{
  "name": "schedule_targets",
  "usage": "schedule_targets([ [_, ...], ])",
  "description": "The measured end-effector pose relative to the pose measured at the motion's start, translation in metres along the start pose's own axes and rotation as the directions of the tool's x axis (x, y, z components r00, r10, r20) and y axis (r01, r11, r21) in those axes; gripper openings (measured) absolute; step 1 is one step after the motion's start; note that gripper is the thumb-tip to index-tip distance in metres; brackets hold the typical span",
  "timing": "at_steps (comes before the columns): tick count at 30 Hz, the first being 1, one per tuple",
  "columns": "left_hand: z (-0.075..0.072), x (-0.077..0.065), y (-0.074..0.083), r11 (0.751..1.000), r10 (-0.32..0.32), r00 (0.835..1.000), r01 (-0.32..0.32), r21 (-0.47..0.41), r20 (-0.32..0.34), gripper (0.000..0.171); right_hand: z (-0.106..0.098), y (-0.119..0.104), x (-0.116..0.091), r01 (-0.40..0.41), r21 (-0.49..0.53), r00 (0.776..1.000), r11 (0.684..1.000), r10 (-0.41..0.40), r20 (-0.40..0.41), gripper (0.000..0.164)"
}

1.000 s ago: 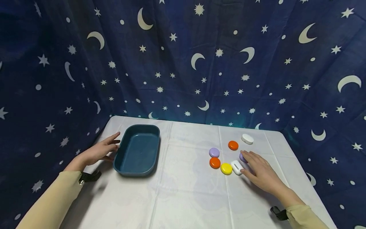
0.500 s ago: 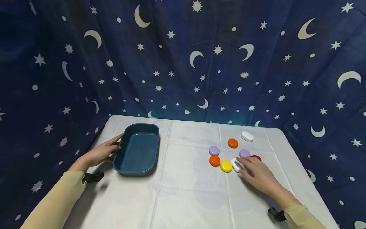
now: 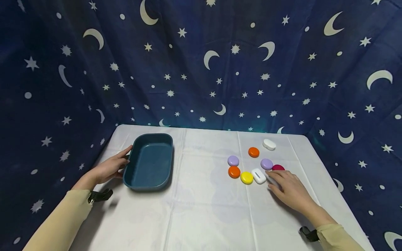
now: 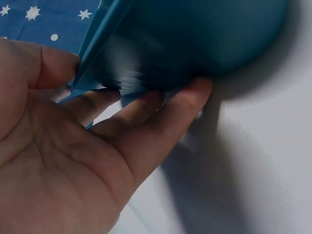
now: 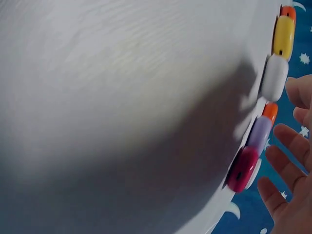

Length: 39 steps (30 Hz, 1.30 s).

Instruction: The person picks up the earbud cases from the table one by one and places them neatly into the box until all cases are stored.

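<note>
My left hand (image 3: pixel 108 170) is at the left side of a dark teal rectangular tray (image 3: pixel 169 164), its fingertips touching the outer wall, as the left wrist view also shows. On the right, my right hand (image 3: pixel 292 191) hovers with fingers loosely spread and nothing held. Its fingertips are beside a white rounded box (image 3: pixel 258 176) with a small dark mark on top. A crimson disc (image 3: pixel 278 167) is partly covered by that hand in the head view. Just beyond lies a lilac disc (image 3: pixel 266 164). In the right wrist view the fingers stand apart from the crimson disc (image 5: pixel 243 169).
Left of the white box sit a yellow disc (image 3: pixel 246 177), an orange disc (image 3: pixel 233 172) and a second lilac disc (image 3: pixel 233 160). Farther back are another orange disc (image 3: pixel 253 152) and a white oval piece (image 3: pixel 269 144). A star-patterned curtain (image 3: pixel 194 62) borders the white-covered table (image 3: pixel 204 209).
My right hand has drawn back off the pieces toward the right, uncovering the lilac disc, part of the crimson disc and the white box. My left hand has moved in against the tray.
</note>
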<state>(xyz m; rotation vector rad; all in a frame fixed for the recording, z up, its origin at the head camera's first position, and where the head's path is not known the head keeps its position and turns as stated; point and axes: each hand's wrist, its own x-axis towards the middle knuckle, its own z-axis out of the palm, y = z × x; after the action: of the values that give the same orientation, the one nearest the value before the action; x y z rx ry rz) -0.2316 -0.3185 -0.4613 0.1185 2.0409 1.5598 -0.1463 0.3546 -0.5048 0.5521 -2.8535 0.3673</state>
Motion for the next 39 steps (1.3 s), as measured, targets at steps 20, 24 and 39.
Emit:
schedule_targets([
  [20, 0.056, 0.02, 0.011, 0.999, 0.034, 0.999, -0.033, -0.039, 0.019, 0.071, -0.01, 0.025, 0.005, -0.149, 0.131, 0.981, 0.98, 0.163, -0.105, 0.057],
  [24, 0.072, 0.028, 0.016, 0.998, 0.031, 0.999, -0.03, -0.047, 0.012, 0.072, -0.012, 0.029, 0.008, -0.2, 0.145, 0.975, 0.969, 0.211, -0.064, 0.064],
  [39, 0.114, 0.055, 0.028, 0.999, 0.026, 1.0, -0.026, -0.043, 0.001, 0.071, -0.011, 0.043, 0.024, -0.348, 0.138, 0.937, 0.927, 0.337, 0.097, 0.091],
])
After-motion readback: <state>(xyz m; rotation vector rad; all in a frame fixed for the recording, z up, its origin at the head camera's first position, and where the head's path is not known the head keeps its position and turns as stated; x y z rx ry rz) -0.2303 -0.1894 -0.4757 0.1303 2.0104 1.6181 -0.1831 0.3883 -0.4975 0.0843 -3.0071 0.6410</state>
